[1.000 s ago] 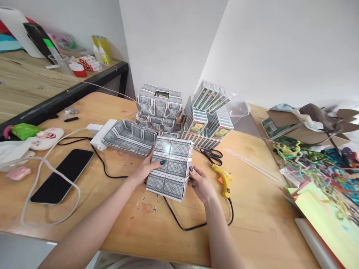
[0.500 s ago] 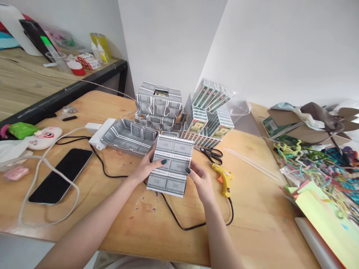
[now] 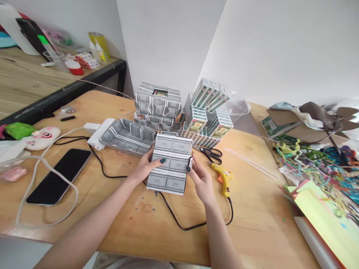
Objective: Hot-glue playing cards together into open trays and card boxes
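A box covered in grey-patterned playing cards [image 3: 171, 164] is held tilted above the table. My left hand [image 3: 146, 166] grips its left side, thumb flat on top and fingers out of sight beneath. At the right edge, my right hand [image 3: 201, 179] pinches a small white-and-dark flap [image 3: 190, 163] between thumb and fingers; whether this is part of the box I cannot tell. Just behind lies an open tray made of the same cards [image 3: 126, 136]. Beyond it stands a larger card-built structure [image 3: 158, 102]. Stacked card packs [image 3: 198, 119] rise to its right.
A yellow glue gun [image 3: 224, 179] and black scissors [image 3: 211, 154] lie right of my hands, the gun's black cord looping in front. Left are a phone [image 3: 60, 175], a white cable and a power strip [image 3: 101, 132]. Pipe cleaners [image 3: 297, 160] and coloured paper [image 3: 322, 209] crowd the right.
At the box's right edge, a small white-and-dark flap now shows by my right thumb, and the right fingers have shifted slightly. My left hand keeps its hold.
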{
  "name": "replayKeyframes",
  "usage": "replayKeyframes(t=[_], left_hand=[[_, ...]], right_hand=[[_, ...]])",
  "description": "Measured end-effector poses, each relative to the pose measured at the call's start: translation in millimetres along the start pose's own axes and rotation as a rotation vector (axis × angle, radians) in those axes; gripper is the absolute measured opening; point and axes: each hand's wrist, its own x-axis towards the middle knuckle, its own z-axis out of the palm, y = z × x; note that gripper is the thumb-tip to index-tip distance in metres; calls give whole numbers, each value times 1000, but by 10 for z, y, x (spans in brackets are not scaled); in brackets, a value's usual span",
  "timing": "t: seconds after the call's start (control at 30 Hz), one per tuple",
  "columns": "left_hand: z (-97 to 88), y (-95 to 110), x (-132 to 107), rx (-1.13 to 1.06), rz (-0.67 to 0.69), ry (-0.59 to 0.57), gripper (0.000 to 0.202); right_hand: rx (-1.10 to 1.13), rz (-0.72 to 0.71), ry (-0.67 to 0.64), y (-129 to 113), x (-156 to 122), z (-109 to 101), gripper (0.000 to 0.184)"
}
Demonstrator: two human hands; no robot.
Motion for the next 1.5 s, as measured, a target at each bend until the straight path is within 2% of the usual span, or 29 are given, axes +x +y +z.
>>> replayKeyframes(t=[0.2, 0.43, 0.8, 0.93, 1.07, 1.33, 1.5], left_hand=[[-18, -23, -6, 7, -9, 6, 50], [17, 26, -10, 15, 23, 5, 52], [18, 35, -26, 31, 5, -1, 57], [29, 42, -26, 70, 50, -2, 54], [59, 45, -28, 91, 98, 14, 61], [73, 45, -32, 105, 96, 18, 70], [69, 39, -29, 106, 86, 24, 68]], right_hand=[[18, 9, 66, 59, -13, 24, 62], [59, -7, 135, 86, -19, 73, 54], [73, 14, 83, 36, -26, 50, 49], [168, 34, 131, 27, -24, 71, 42], [225, 39, 132, 31, -12, 68, 36], [256, 63, 131, 27, -21, 78, 36], [255, 71, 134, 21, -25, 82, 38]])
